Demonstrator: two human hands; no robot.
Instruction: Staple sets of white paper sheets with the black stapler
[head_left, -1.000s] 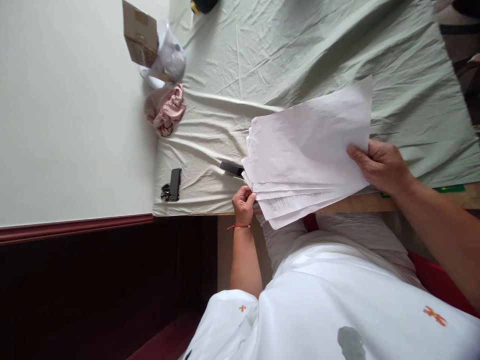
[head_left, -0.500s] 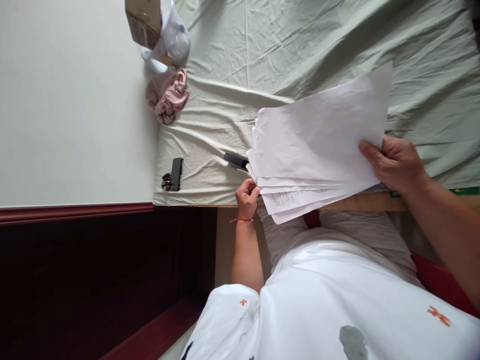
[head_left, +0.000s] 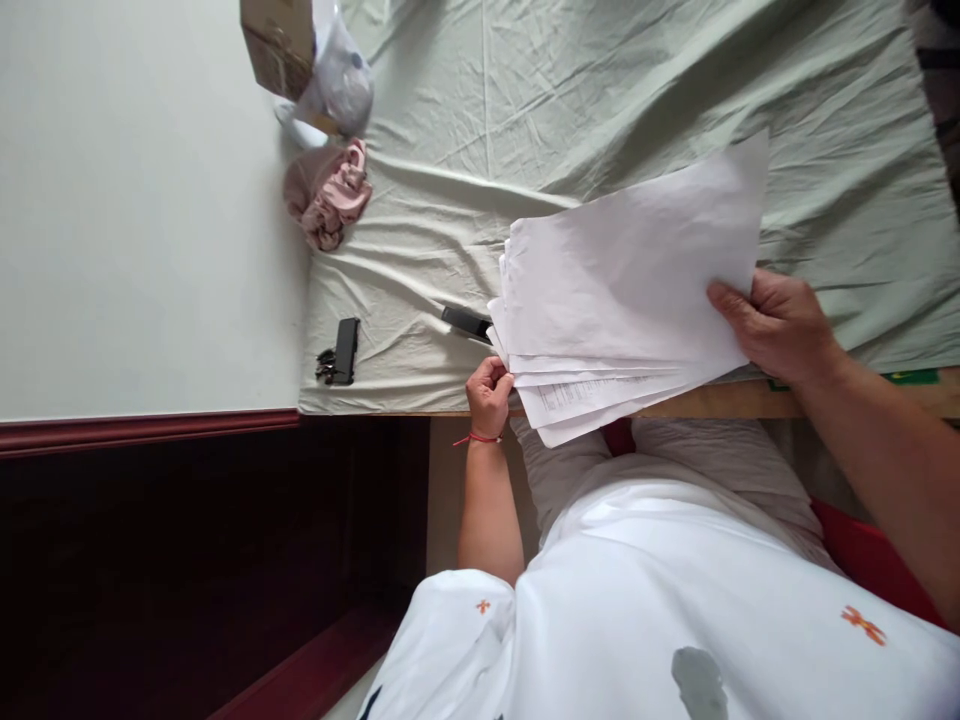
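Note:
A loose stack of white paper sheets (head_left: 622, 280) is held up over the front edge of the cloth-covered surface, its lower sheets fanned out and one showing printed text. My right hand (head_left: 784, 325) grips the stack at its right end, thumb on top and fingers underneath. At the lower left corner, my left hand (head_left: 490, 395) pinches the sheets between thumb and fingertips; a red string is round that wrist. Partly covered by the papers, a black oblong object (head_left: 465, 322), possibly a stapler, lies on the cloth just beyond my left hand.
Pale green cloth (head_left: 420, 200) with wrinkles covers the surface. Towards its left edge lie a black case with keys (head_left: 345, 350), a bundled pink cloth (head_left: 330, 195), a clear plastic bag (head_left: 346, 85) and a cardboard box (head_left: 279, 45). A white wall (head_left: 135, 200) borders the left.
The whole view has shifted slightly, so everything appears a little further left. Both hands keep their hold on the paper sheets, which have barely moved.

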